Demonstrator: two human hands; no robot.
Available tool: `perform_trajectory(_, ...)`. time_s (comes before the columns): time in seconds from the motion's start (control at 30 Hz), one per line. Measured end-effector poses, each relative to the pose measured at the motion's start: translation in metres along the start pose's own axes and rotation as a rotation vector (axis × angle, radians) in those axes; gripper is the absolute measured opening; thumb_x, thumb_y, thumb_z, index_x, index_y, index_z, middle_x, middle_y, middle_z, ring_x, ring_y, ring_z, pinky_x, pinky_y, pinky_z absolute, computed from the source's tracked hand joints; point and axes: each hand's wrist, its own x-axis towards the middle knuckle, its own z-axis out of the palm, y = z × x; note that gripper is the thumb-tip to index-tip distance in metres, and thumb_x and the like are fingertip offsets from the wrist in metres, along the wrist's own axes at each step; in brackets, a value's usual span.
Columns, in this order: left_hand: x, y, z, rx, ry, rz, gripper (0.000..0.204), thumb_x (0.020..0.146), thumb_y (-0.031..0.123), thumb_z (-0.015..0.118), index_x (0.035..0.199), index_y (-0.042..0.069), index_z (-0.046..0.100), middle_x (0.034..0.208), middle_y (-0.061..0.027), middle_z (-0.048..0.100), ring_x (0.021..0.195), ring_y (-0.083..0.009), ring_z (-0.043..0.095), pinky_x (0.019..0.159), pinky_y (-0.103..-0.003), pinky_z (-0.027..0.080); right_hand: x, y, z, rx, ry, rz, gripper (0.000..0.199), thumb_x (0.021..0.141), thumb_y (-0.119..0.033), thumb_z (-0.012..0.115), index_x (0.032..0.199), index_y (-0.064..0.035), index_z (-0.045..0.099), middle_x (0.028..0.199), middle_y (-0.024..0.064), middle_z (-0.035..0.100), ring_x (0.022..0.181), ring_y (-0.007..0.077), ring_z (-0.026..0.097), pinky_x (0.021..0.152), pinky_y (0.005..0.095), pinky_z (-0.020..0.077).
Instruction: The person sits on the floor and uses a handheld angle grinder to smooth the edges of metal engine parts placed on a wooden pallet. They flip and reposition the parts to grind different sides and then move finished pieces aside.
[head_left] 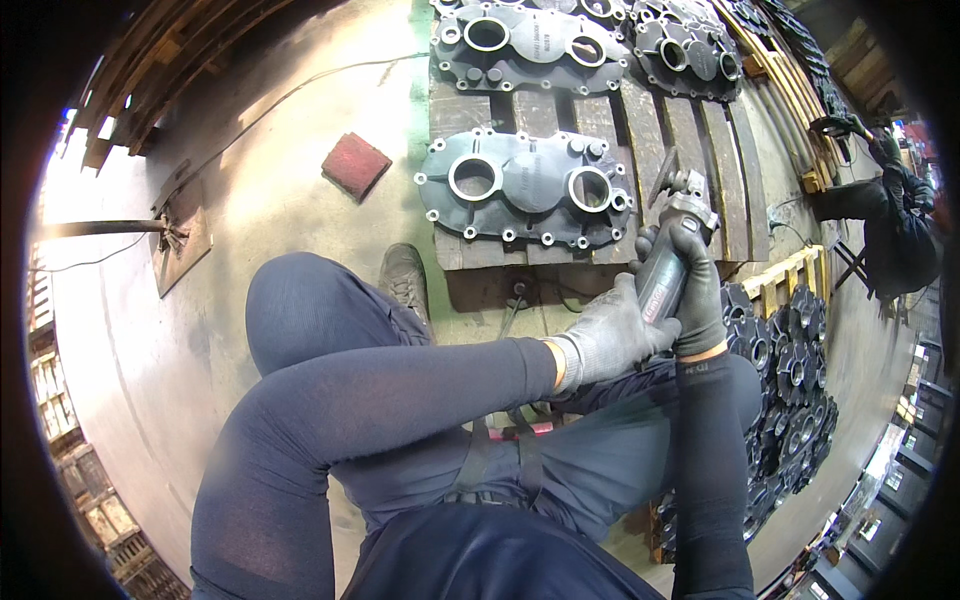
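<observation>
Both my gloved hands grip an angle grinder [672,240]. My left hand [610,338] wraps the rear of its grey body, and my right hand [698,288] holds it further forward, just behind the head. The grinder's disc end [672,180] hangs over the right edge of a grey cast metal cover [525,190] with two round bores, which lies flat on a wooden pallet [690,150]. Whether the disc touches the cover I cannot tell. My knee and shoe [405,278] are in front of the pallet.
More cast covers [530,45] lie further back on the pallet. A stack of dark castings [790,400] sits low on the right. A red pad [356,164] lies on the concrete floor. Another person [885,215] crouches at far right. Wooden slats [160,80] lie upper left.
</observation>
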Motion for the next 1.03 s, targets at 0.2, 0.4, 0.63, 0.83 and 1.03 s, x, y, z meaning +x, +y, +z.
perform_trajectory(0.2, 0.003, -0.003, 0.002, -0.024, 0.0, 0.026, 0.101, 0.09, 0.061, 0.078, 0.139, -0.019, 0.043, 0.125, -0.0379, 0.067, 0.117, -0.046, 0.072, 0.101, -0.047, 0.057, -0.001, 0.004, -0.004, -0.049, 0.04, -0.021, 0.067, 0.092, -0.047, 0.085, 0.133, 0.0008, 0.061, 0.113, 0.0142, 0.075, 0.096, 0.0233, 0.076, 0.085, 0.0368, 0.0656)
perform_trajectory(0.4, 0.013, -0.015, 0.01, 0.163, -0.04, 0.165, 0.095, 0.096, 0.06, 0.072, 0.141, -0.018, 0.043, 0.129, -0.0383, 0.061, 0.119, -0.047, 0.07, 0.102, -0.048, 0.057, -0.004, 0.001, -0.003, -0.042, 0.047, -0.013, 0.068, 0.092, -0.051, 0.085, 0.13, -0.0004, 0.062, 0.11, 0.0111, 0.075, 0.092, 0.0216, 0.076, 0.081, 0.0347, 0.0659)
perform_trajectory(0.63, 0.005, -0.005, 0.003, 0.065, -0.057, 0.066, 0.094, 0.098, 0.06, 0.071, 0.142, -0.017, 0.041, 0.129, -0.0388, 0.061, 0.119, -0.0487, 0.07, 0.102, -0.049, 0.057, -0.003, 0.0, -0.001, -0.029, 0.025, -0.017, 0.067, 0.093, -0.049, 0.085, 0.131, -0.0001, 0.059, 0.11, 0.0115, 0.073, 0.092, 0.0216, 0.075, 0.079, 0.0354, 0.0668)
perform_trajectory(0.83, 0.0, -0.001, -0.004, 0.033, -0.016, 0.02, 0.096, 0.094, 0.06, 0.076, 0.143, -0.016, 0.042, 0.127, -0.038, 0.067, 0.119, -0.047, 0.071, 0.102, -0.049, 0.056, -0.004, 0.0, 0.011, -0.021, 0.06, -0.06, 0.063, 0.095, -0.042, 0.084, 0.137, -0.0034, 0.058, 0.112, 0.0114, 0.072, 0.098, 0.0228, 0.076, 0.082, 0.0374, 0.0664)
perform_trajectory(1.03, 0.008, 0.002, -0.002, 0.011, -0.053, 0.02, 0.097, 0.093, 0.061, 0.077, 0.143, -0.015, 0.043, 0.127, -0.0325, 0.069, 0.118, -0.0396, 0.073, 0.102, -0.047, 0.058, 0.013, 0.008, -0.009, 0.055, -0.032, -0.182, 0.043, 0.095, -0.024, 0.08, 0.127, -0.0033, 0.061, 0.105, 0.0091, 0.068, 0.091, 0.0226, 0.072, 0.086, 0.0415, 0.0648)
